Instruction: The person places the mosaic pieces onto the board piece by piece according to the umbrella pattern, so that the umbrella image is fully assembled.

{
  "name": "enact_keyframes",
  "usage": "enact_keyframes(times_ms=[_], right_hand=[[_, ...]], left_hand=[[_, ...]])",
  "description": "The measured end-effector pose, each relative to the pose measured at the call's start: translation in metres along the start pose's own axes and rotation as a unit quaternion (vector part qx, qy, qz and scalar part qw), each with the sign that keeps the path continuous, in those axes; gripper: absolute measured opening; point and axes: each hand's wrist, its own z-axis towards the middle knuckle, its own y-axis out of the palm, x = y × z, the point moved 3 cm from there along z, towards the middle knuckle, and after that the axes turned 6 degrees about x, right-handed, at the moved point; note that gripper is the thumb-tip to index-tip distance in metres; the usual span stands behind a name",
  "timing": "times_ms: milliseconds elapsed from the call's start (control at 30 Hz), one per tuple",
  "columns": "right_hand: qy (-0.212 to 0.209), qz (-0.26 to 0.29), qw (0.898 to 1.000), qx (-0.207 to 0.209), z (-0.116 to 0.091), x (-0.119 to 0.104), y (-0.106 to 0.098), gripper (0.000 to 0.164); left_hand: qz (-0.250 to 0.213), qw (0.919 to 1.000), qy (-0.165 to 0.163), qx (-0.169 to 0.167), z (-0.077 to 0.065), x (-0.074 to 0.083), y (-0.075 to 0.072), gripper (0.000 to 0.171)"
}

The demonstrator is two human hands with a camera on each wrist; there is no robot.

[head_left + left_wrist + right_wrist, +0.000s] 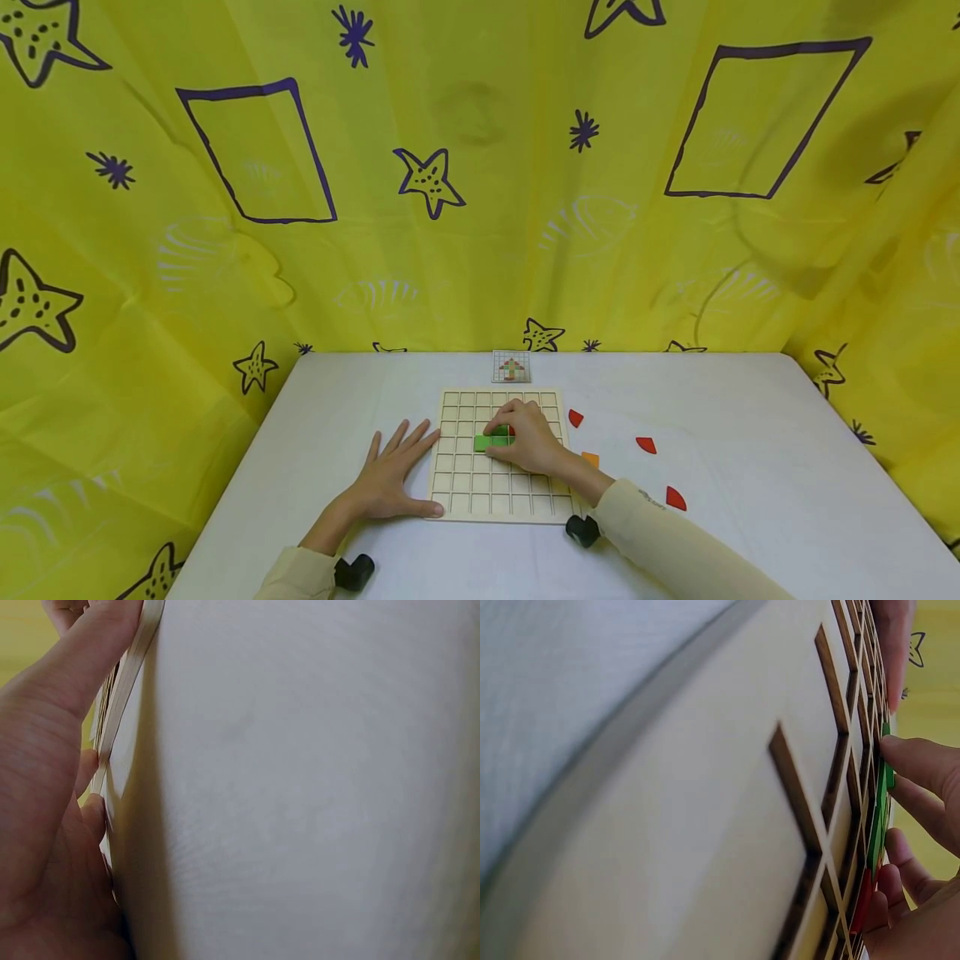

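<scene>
A pale wooden grid board [459, 483] lies on the white table. My right hand [531, 440] is over the middle of the board, thumb and index finger bent around a green tile [482, 444]. Another green tile [498, 431] sits just behind it, partly under the fingers. A bit of a red piece [512, 430] shows beside it; the hand hides the rest. In the right wrist view, the thumb touches a green piece [887, 761], and a red piece [861, 904] is near the other fingers. My left hand [390, 479] is spread flat, with fingers and thumb on the board's left edge.
Red quarter-round pieces [647, 446] lie scattered right of the board. An orange piece [591, 459] is partly covered by the right forearm. Behind the board lies a small pattern card [512, 367] with a coloured figure on a grid. A yellow patterned curtain [480, 275] surrounds the table.
</scene>
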Motion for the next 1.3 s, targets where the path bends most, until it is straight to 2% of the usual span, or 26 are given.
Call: enact_keyframes(times_ms=[267,400,533,900,1133,1300], right_hand=[[-0.011,0.003,1.000,-0.003,0.0004,0.0013,-0.0001,0.017],[-0.018,0.003,1.000,-0.004,0.0001,0.0019,-0.0004,0.018],[-0.016,0.006,1.000,-0.006,-0.0002,0.0017,-0.0009,0.018],[-0.013,0.009,1.000,-0.004,-0.0008,0.0003,-0.0018,0.017],[-0.017,0.015,1.000,-0.008,-0.0007,-0.0006,-0.0030,0.019],[-0.004,0.044,0.999,-0.030,-0.0014,-0.0010,-0.0079,0.025]], left_hand=[[-0.016,0.9991,0.025,0.029,-0.0013,-0.0010,0.0010,0.115],[-0.016,0.9991,0.023,0.033,-0.0008,-0.0048,0.0042,0.116],[-0.003,0.9994,0.021,0.028,-0.0007,-0.0070,0.0067,0.116],[0.002,1.0000,-0.001,-0.003,0.0009,-0.0002,0.0003,0.114],[0.008,1.0000,-0.002,0.005,0.0005,-0.0018,0.0017,0.114],[0.004,1.0000,-0.003,0.001,0.0006,-0.0021,0.0024,0.114]])
